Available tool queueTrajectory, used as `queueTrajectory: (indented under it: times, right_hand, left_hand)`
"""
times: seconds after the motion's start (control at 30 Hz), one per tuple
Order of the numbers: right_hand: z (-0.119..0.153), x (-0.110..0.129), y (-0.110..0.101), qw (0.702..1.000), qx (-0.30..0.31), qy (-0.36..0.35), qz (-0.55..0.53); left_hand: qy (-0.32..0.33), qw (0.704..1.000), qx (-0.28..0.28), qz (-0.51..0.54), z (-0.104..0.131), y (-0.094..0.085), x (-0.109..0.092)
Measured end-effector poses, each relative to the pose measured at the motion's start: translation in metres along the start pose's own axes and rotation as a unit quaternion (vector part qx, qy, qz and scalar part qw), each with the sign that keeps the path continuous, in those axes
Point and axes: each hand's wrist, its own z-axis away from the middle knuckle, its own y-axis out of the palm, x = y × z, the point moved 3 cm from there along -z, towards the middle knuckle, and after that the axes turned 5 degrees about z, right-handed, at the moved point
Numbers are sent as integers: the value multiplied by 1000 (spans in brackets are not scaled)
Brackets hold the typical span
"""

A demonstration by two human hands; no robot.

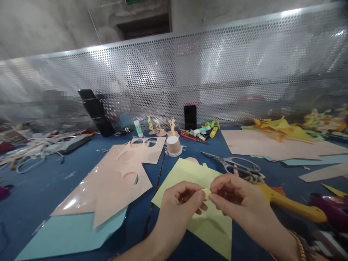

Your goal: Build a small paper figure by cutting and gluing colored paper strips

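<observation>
Between the fingertips of both hands is a small pale yellow paper piece (206,194). My left hand (182,203) pinches its left side with thumb and fingers. On the other side, my right hand (236,197) grips it between thumb and forefinger. Both hands hover over a pale yellow paper sheet (174,181) that lies slanted on the blue table (78,156). Just beyond my right hand lie metal scissors (231,161), their blades pointing left. A yellow-handled tool (296,206) rests to the right of my wrist, its head partly hidden.
Peach sheets with cut-out holes (108,181) overlap a light blue sheet (73,232) on the left. Behind stand a small paper cup (174,145), a glue stick (138,128), little paper figures (172,127) and a phone (190,116). A perforated metal screen (163,79) bounds the table.
</observation>
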Motion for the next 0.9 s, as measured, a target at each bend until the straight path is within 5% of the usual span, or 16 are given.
queueTrajectory:
  times: [0.57, 0.9]
  right_hand:
    - [2, 2, 3, 997, 23, -44, 52]
    - [2, -4, 7, 994, 41, 65, -72]
  left_hand:
    - [-3, 998, -11, 65, -2, -3, 9]
    - [15, 999, -12, 34, 0, -1, 1]
